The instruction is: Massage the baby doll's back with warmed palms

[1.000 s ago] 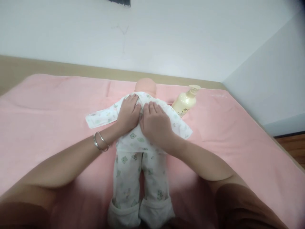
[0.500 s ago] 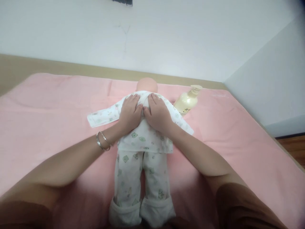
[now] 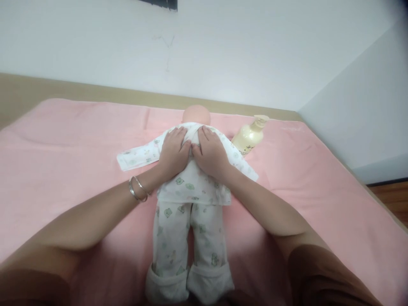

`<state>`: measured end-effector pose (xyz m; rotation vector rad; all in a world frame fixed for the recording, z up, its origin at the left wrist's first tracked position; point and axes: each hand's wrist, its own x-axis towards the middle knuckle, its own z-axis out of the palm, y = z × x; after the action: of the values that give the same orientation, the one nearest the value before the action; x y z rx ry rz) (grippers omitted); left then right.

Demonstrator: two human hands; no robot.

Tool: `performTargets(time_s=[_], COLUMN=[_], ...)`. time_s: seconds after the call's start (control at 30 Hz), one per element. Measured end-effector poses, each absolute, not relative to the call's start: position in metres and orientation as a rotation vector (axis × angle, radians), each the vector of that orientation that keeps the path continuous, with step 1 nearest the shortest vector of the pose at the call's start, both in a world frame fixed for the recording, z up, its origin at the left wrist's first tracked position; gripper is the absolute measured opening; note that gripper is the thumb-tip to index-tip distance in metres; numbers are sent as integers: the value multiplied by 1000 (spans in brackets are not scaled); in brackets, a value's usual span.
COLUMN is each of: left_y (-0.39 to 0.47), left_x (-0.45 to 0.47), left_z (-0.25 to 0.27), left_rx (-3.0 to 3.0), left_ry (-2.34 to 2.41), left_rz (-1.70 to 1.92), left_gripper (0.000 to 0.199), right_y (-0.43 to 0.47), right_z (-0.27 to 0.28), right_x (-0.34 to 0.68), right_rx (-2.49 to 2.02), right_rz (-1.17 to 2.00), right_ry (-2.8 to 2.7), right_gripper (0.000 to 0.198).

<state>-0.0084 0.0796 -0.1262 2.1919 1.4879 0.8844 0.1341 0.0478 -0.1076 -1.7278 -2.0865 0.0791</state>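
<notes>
A baby doll [image 3: 196,114] lies on the pink mat with its bald head toward the wall, and no face shows. It wears a white printed top [image 3: 191,187] and matching trousers [image 3: 172,229] with turned-up cuffs. My left hand [image 3: 174,151] rests flat on the left half of the top's upper back, fingers pointing to the head. Beside it my right hand [image 3: 211,153] lies flat on the right half, the two thumbs almost meeting at the middle. Both sleeves spread outward; the doll's hands are hidden.
A pale yellow pump bottle [image 3: 250,135] stands or leans on the pink mat [image 3: 302,182], just beyond the doll's right-hand sleeve. Behind the mat run a tan edge [image 3: 95,91] and a white wall [image 3: 223,55]. Wooden floor [image 3: 392,195] shows at the far right.
The camera view has tilted very slightly, so the scene sits a touch lower. My hands keep the same place on the doll's back.
</notes>
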Motion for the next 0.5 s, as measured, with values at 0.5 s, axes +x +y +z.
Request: performTargets(time_s=[0.5], left_y=[79], left_x=[-7], left_z=[-126], left_rx=[2200], left_ry=[1493], left_rz=[883], left_gripper=[60], right_y=[51], right_z=[-112], right_x=[137], right_rx=[-1706], right_rz=[92], right_ry=[-2074], right_gripper=[66])
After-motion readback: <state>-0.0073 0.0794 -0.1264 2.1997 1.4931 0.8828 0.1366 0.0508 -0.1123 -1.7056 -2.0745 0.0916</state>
